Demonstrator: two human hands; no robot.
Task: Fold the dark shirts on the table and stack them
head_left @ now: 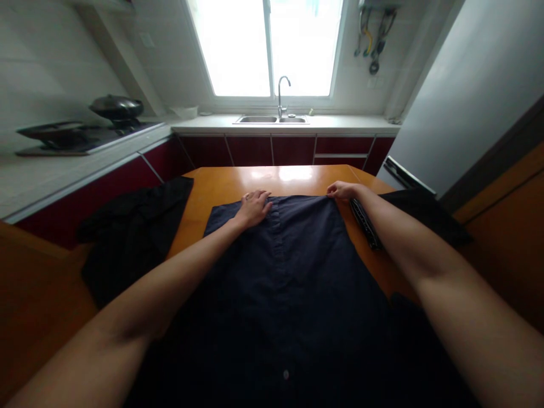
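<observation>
A dark navy shirt [314, 272] lies spread over the wooden table, its button placket running down the middle and one pale button near the bottom of the view. My left hand [255, 207] rests flat on the shirt's far edge beside the placket, fingers stretched out. At the far right corner of the cloth, my right hand [341, 191] pinches the edge between thumb and fingers. The near part of the shirt is dark and its outline is hard to make out.
Dark crumpled cloth [140, 226] lies on the table's left side. Folded black clothing [419, 212] is at the right, behind my right forearm. Past the table [238, 177] stand a counter with a sink [257, 119], a stove with pans [117, 107] and a fridge [463, 90].
</observation>
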